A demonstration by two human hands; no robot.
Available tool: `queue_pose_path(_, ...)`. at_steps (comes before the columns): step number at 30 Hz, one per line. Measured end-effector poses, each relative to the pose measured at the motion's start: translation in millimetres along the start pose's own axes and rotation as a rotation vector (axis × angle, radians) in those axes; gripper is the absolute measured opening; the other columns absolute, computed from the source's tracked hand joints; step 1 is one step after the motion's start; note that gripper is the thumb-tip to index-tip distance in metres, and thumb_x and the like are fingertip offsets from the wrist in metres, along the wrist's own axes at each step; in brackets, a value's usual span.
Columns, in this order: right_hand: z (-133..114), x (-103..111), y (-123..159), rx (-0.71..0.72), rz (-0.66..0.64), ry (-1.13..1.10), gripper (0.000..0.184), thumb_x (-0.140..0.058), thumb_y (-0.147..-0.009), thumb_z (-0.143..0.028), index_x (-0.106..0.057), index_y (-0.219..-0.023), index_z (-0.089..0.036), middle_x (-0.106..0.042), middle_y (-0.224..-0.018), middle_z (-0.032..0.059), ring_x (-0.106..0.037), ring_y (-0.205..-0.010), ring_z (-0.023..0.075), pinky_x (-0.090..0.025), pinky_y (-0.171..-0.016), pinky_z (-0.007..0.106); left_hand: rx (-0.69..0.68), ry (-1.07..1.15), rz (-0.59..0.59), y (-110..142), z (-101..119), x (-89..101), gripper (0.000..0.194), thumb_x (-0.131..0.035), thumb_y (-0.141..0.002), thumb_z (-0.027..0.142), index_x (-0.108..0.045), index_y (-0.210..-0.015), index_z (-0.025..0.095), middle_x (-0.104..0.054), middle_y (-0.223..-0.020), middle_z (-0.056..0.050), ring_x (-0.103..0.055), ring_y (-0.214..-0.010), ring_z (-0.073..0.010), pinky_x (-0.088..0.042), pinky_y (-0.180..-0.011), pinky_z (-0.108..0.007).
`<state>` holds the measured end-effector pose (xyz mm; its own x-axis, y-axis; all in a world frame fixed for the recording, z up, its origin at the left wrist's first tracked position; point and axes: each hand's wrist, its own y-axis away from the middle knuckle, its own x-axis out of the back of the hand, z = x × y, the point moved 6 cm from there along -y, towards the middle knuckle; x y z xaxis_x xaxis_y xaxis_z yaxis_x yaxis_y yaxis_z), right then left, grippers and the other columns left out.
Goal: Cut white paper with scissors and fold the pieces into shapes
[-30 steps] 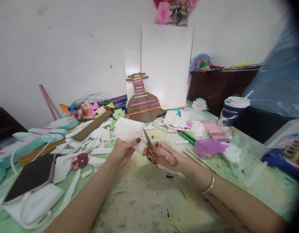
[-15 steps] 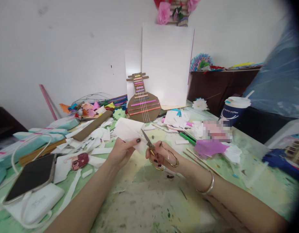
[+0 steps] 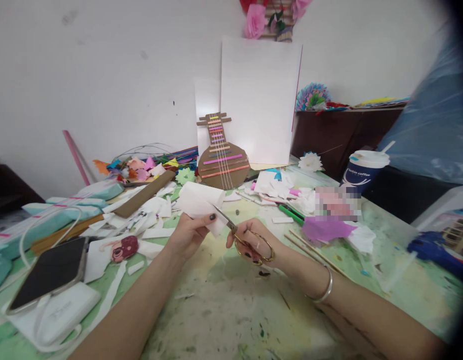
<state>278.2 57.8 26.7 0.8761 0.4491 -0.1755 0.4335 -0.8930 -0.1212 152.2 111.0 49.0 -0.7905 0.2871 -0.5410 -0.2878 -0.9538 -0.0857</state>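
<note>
My left hand (image 3: 189, 234) pinches a piece of white paper (image 3: 198, 199) between thumb and fingers above the table. The paper stands up from the fingers, with its lower right corner hanging past the thumb. My right hand (image 3: 254, 242) is wrapped round the gold handles of a pair of scissors (image 3: 231, 225). The scissors point up and left, their blades lying at the paper's right part, close to my left thumb. The blades look nearly closed. A silver bangle (image 3: 325, 285) circles my right wrist.
White paper scraps (image 3: 122, 220) lie on the left, near a phone (image 3: 47, 275) on a white box. A cardboard lute (image 3: 223, 165) leans at the back. To the right are purple paper (image 3: 327, 228), thin sticks (image 3: 317, 255), a green pen (image 3: 291, 213) and a coffee cup (image 3: 362, 170).
The scissors' blades have closed and tipped further left across the paper. My right fingers have drawn together on the handles. My left hand has stayed nearly in place.
</note>
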Motion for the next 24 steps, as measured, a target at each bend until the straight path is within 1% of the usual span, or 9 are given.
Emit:
queue_pose_path(3, 0.2, 1.4, 0.4, -0.001, 0.011, 0.033, 0.048, -0.050, -0.081, -0.055, -0.061, -0.071, -0.009, -0.041, -0.035, -0.0062, -0.027, -0.025, 0.0027, -0.022, -0.027, 0.016, 0.007, -0.004, 0.001, 0.3, 0.2, -0.5, 0.040, -0.077, -0.056, 0.004, -0.068, -0.093, 0.015, -0.071, -0.074, -0.003, -0.064, -0.066, -0.0158, -0.049, -0.062, -0.023)
queue_pose_path(5, -0.1, 1.3, 1.0, -0.011, 0.011, 0.041, 0.047, -0.050, -0.082, -0.054, -0.061, -0.071, -0.009, -0.042, -0.036, -0.0061, -0.026, -0.024, 0.0028, -0.023, -0.026, 0.016, 0.010, -0.007, 0.000, 0.3, 0.3, -0.8, 0.033, -0.076, -0.056, 0.004, -0.068, -0.086, 0.014, -0.071, -0.074, -0.003, -0.064, -0.066, -0.0157, -0.049, -0.062, -0.023)
queue_pose_path(7, -1.2, 0.4, 1.7, -0.014, 0.008, 0.042, 0.047, -0.050, -0.081, -0.054, -0.061, -0.072, -0.009, -0.042, -0.036, -0.0063, -0.026, -0.024, 0.0027, -0.023, -0.026, 0.016, 0.014, -0.016, -0.004, 0.2, 0.3, -0.9, 0.025, -0.076, -0.057, 0.005, -0.068, -0.079, 0.013, -0.071, -0.072, -0.004, -0.063, -0.066, -0.0153, -0.049, -0.060, -0.022)
queue_pose_path(9, -3.1, -0.7, 2.0, 0.000, 0.010, 0.043, 0.052, -0.048, -0.081, -0.058, -0.061, -0.071, -0.009, -0.040, -0.035, -0.0068, -0.024, -0.024, 0.0024, -0.022, -0.026, 0.016, 0.016, -0.023, -0.008, 0.2, 0.6, -0.7, 0.021, -0.076, -0.057, 0.005, -0.068, -0.075, 0.012, -0.070, -0.071, -0.003, -0.063, -0.065, -0.0145, -0.050, -0.059, -0.021)
queue_pose_path(13, -3.1, -2.1, 1.7, -0.014, 0.031, 0.049, 0.059, -0.043, -0.079, -0.065, -0.060, -0.070, -0.009, -0.035, -0.034, -0.0077, -0.024, -0.025, 0.0024, -0.023, -0.027, 0.016, 0.023, -0.028, -0.011, 0.0, 0.0, 1.4, 0.026, -0.077, -0.056, 0.005, -0.068, -0.080, 0.013, -0.071, -0.076, -0.003, -0.063, -0.070, -0.0143, -0.051, -0.062, -0.021)
queue_pose_path(16, -2.5, -3.2, 1.5, -0.032, 0.031, 0.038, 0.062, -0.043, -0.078, -0.067, -0.060, -0.069, -0.009, -0.035, -0.035, -0.0074, -0.025, -0.027, 0.0026, -0.023, -0.028, 0.016, 0.033, -0.047, -0.029, -0.6, -2.1, 2.6, 0.025, -0.077, -0.057, 0.006, -0.068, -0.080, 0.012, -0.071, -0.078, -0.004, -0.063, -0.072, -0.0145, -0.052, -0.063, -0.021)
queue_pose_path(20, -2.0, -4.0, 1.8, -0.055, 0.019, -0.004, 0.063, -0.042, -0.078, -0.068, -0.061, -0.070, -0.008, -0.036, -0.037, -0.0068, -0.025, -0.028, 0.0025, -0.023, -0.029, 0.017, 0.049, -0.079, -0.058, -1.3, -5.8, 2.2, 0.024, -0.076, -0.059, 0.007, -0.068, -0.081, 0.011, -0.071, -0.082, -0.006, -0.064, -0.073, -0.0156, -0.052, -0.064, -0.022)
queue_pose_path(24, -2.0, -3.7, 1.7, -0.044, 0.016, 0.007, 0.062, -0.042, -0.079, -0.067, -0.061, -0.070, -0.008, -0.036, -0.035, -0.0069, -0.025, -0.026, 0.0026, -0.023, -0.028, 0.017, 0.049, -0.086, -0.062, -2.0, -6.8, 0.9, 0.024, -0.076, -0.059, 0.008, -0.068, -0.081, 0.011, -0.071, -0.080, -0.005, -0.064, -0.072, -0.0156, -0.052, -0.064, -0.022)
